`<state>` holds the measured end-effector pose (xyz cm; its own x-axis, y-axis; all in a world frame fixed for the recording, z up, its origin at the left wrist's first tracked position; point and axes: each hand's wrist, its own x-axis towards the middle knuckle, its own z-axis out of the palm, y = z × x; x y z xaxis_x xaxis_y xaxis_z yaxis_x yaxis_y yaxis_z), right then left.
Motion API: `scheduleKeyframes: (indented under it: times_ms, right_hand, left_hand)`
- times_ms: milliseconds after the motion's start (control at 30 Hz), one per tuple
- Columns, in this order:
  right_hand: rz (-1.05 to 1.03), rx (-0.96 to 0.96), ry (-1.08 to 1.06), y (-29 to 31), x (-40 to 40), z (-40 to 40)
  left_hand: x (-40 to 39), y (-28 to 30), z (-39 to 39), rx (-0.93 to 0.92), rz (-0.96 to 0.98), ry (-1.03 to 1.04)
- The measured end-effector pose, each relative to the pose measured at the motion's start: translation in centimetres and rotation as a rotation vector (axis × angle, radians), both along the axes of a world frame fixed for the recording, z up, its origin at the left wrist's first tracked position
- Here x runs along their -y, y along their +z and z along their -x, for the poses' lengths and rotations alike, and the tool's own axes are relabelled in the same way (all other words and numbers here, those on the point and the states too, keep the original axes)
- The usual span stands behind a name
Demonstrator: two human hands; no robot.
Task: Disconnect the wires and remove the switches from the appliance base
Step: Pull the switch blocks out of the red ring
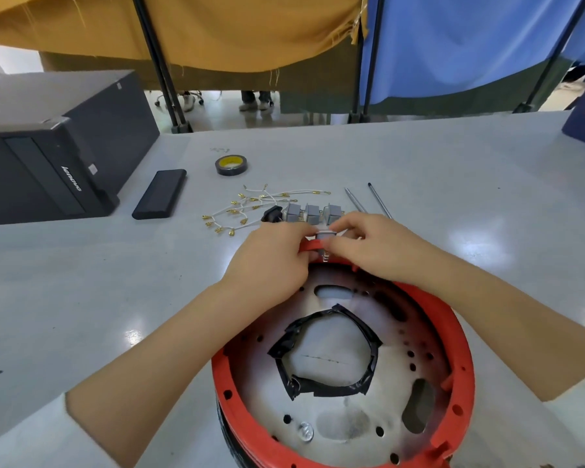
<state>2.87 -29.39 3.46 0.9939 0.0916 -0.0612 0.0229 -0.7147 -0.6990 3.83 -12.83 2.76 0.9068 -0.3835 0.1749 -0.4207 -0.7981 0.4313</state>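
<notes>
The round appliance base, with a red rim and a perforated metal plate, lies on the table in front of me. Both hands meet at its far rim. My left hand grips the red rim beside a grey switch still seated there. My right hand pinches that switch from the right. Three grey switches and a black one lie on the table just beyond. Loose white wires with brass terminals lie to their left.
A black computer case stands at the left, with a flat black bar beside it. A roll of black tape sits further back. Two thin metal rods lie right of the switches. Black tape rings the plate's central opening.
</notes>
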Motion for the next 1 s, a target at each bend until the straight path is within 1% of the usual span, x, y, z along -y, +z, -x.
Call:
scheduleKeyframes:
  times_ms: [33,100,267,333,433,533,600,667,700,733,767,833,867,900,1000]
  right_hand:
    - [-0.034,-0.033,-0.011,0.1,0.1,-0.2]
    - [-0.038,-0.073,-0.014,0.4,-0.1,-0.5]
    - [-0.042,-0.168,-0.001,1.3,-0.4,-0.7]
    - [-0.063,-0.245,-0.011,1.7,-0.3,-0.9]
    - [-0.228,-0.428,-0.017,2.2,-0.1,-1.2]
    - [-0.345,-0.530,-0.035,2.1,0.2,-2.1]
    - [-0.408,-0.519,-0.075,1.9,0.5,-2.7]
    - [-0.422,-0.376,-0.127,1.8,1.2,-3.7]
    - [-0.364,-0.270,-0.149,1.8,1.8,-4.2]
    - [-0.252,-0.168,-0.161,1.8,2.5,-4.8]
    - [-0.093,-0.091,-0.155,1.7,3.2,-5.4]
    - [0.246,-0.041,-0.078,1.5,4.3,-6.5]
    - [0.369,-0.038,-0.034,1.2,4.5,-7.0]
    - [0.446,-0.032,-0.003,0.8,4.7,-7.5]
    - [0.550,0.002,0.034,-0.4,4.6,-9.3]
  left_hand:
    - [0.0,-0.1,0.1,0.009,-0.003,-0.005]
    - [0.1,-0.1,0.0,0.004,0.005,-0.004]
    - [-0.1,0.4,0.2,-0.071,0.082,-0.041]
    - [-0.4,0.5,0.4,-0.086,0.107,-0.068]
    - [-0.8,0.6,0.4,-0.102,0.109,-0.107]
    - [-0.9,0.7,0.2,-0.107,0.101,-0.128]
    - [-0.9,0.6,0.2,-0.116,0.119,-0.119]
    - [-0.8,0.4,0.1,-0.113,0.122,-0.088]
    - [-0.8,0.3,0.0,-0.110,0.113,-0.078]
    - [-0.8,0.2,-0.1,-0.105,0.101,-0.076]
    - [-0.7,0.2,-0.2,-0.102,0.090,-0.079]
    - [-0.7,0.3,-0.4,-0.113,0.094,-0.079]
    - [-0.7,0.3,-0.4,-0.120,0.105,-0.074]
    - [-0.7,0.2,-0.4,-0.120,0.111,-0.069]
    - [-0.7,0.0,-0.3,-0.090,0.103,-0.071]
